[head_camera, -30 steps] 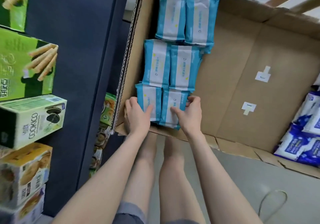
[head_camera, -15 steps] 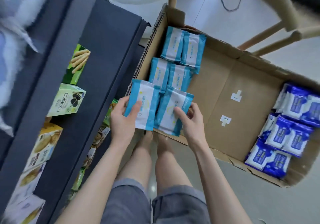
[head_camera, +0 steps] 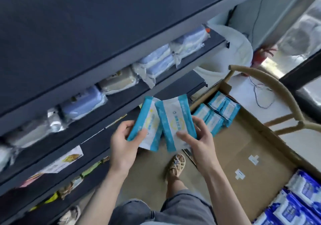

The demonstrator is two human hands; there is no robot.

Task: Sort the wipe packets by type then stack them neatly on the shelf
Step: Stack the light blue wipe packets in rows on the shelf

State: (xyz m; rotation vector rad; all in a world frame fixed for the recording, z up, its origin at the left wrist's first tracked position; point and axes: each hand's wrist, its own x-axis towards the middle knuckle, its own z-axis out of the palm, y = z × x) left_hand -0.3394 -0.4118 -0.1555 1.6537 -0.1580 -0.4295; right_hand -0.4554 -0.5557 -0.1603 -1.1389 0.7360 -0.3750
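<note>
Currently left hand (head_camera: 122, 149) grips one teal packet (head_camera: 147, 124), right hand (head_camera: 201, 143) a second teal packet (head_camera: 174, 124), long axes toward the shelf (head_camera: 124, 100), left hand nearer.

I see, in my left hand (head_camera: 121, 143): one teal-and-white wipe packet (head_camera: 147, 124), gripped at its lower end. In my right hand (head_camera: 199, 141): a second packet (head_camera: 175, 122) of the same kind, its edge overlapping the first.

Right: cardboard box (head_camera: 243, 146), with more teal packets (head_camera: 215, 113) in its far corner and dark blue packets (head_camera: 298, 200) in its near corner.

Left: dark shelf (head_camera: 121, 99) bearing clear-wrapped bundles (head_camera: 156, 63).
</note>
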